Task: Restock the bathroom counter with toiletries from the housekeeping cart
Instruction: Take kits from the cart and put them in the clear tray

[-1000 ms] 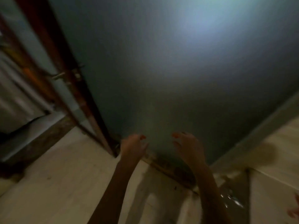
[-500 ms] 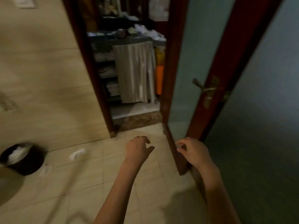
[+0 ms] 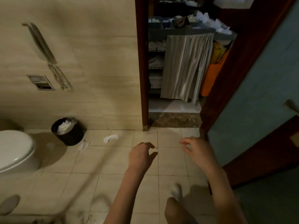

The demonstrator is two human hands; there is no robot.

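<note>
The housekeeping cart [image 3: 184, 32] stands just outside the bathroom doorway, its grey top tray heaped with white packets and small items. A striped grey curtain [image 3: 186, 67] hangs down its front, and folded white linen [image 3: 155, 78] shows on its shelves. My left hand [image 3: 142, 156] and my right hand [image 3: 196, 150] hover over the floor tiles in front of the doorway. Both have loosely curled fingers and hold nothing. The bathroom counter is out of view.
A black waste bin [image 3: 68, 130] with white paper stands by the left wall, scraps of paper [image 3: 110, 138] on the floor beside it. A white toilet [image 3: 15, 149] is at far left. The open door [image 3: 258, 101] with frosted glass fills the right. My foot [image 3: 175, 191] is below.
The view has swung left from the frosted glass door to the doorway and cart. Both hands stay out in front, empty, and the toilet and bin have come into view.
</note>
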